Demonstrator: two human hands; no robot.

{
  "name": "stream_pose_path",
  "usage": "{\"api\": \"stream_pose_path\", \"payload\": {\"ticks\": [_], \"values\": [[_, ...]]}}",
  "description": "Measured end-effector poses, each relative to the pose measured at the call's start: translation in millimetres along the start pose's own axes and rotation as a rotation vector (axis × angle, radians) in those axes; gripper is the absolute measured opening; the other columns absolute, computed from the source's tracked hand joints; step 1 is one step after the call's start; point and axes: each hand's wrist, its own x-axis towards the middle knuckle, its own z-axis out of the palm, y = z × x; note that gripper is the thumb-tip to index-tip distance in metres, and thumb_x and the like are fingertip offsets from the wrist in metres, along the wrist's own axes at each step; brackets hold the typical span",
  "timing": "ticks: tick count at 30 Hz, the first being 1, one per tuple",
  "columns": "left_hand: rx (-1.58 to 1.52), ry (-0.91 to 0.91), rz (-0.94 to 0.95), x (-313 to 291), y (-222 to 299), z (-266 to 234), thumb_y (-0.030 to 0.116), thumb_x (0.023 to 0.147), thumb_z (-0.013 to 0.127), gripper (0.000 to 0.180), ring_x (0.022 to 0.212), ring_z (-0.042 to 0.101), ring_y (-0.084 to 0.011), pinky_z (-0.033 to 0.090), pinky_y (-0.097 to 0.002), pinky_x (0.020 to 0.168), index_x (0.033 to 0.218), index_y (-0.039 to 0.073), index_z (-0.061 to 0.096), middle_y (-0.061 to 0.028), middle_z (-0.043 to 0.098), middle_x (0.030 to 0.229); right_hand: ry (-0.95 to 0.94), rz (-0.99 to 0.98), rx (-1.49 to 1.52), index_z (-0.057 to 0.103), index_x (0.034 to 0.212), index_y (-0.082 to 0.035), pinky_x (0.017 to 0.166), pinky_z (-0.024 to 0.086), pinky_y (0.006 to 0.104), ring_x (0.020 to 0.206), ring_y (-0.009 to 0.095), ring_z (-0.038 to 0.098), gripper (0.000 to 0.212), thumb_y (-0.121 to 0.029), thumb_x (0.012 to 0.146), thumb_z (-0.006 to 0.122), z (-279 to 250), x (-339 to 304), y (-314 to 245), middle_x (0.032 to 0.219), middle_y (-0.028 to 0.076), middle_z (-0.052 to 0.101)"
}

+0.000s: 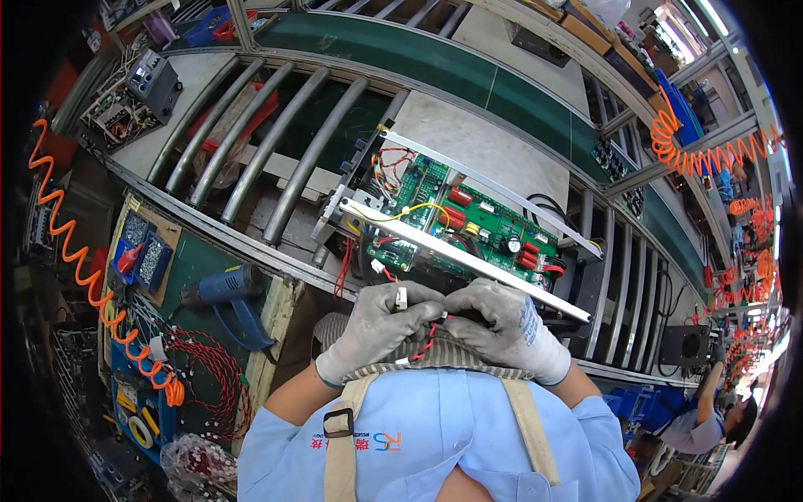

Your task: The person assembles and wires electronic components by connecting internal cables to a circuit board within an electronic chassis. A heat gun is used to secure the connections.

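Both my hands wear grey-white work gloves and meet in front of my chest. A twisted red-and-black cable runs from their fingertips, with a white connector at my left fingers. My left hand is closed in a pinch on the cable. My right hand pinches it from the other side; a small dark piece between the fingertips is too small to make out. Just beyond the hands is an open metal chassis holding a green circuit board with red components and loose wires.
The chassis rests on a roller conveyor. At left, a green bench holds a blue heat gun, screw bins and bundled red-and-black cables. Orange coiled hoses hang at both sides. Another person works at far right.
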Motion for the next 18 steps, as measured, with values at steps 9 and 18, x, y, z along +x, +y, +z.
{"api": "stream_pose_path", "payload": {"ticks": [9,18], "values": [[0.154,0.619,0.477,-5.7,49.9,-62.2,0.014,0.097,0.063,0.026,0.076,0.059,-0.0038,0.043,-0.0187,0.059,0.116,-0.004,0.068,-0.0054,0.067,0.091,0.242,0.004,-0.726,0.07,0.091,-0.005,0.07,0.052,0.038,0.077,0.028,0.066,0.013,-0.013,0.082,0.074,-71.3,73.1,-2.5,0.085,0.013,0.067],[0.136,0.537,0.389,12.3,24.3,-58.9,0.008,0.091,0.066,0.036,0.068,0.045,-0.0011,0.038,-0.0176,0.059,0.126,-0.004,0.065,0.0028,0.062,0.084,-0.127,0.347,-0.653,0.07,0.097,-0.008,0.082,0.055,0.0417,0.095,0.032,0.069,0.015,-0.016,0.085,0.063,-14.7,76.4,5.7,0.096,0.015,0.069]]}}
